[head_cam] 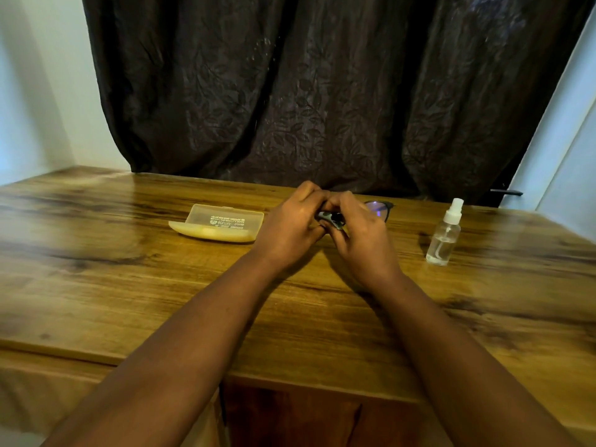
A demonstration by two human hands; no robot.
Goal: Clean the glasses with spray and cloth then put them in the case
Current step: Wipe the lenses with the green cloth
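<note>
- Holding the glasses above the counter, I have both hands bunched together over them, between the case and the spray bottle.
- My left hand has a narrow grip, fingers curled round the frame's near end.
- My right hand pinches what looks like a small grey cloth against the frame; one lens shows past my knuckles, toward the bottle.
- I judge this the wiping step, the bottle standing apart and untouched.
- Next I need to fold the arms and carry the glasses away from the bottle, into the open case lying just beside my left hand.
</note>
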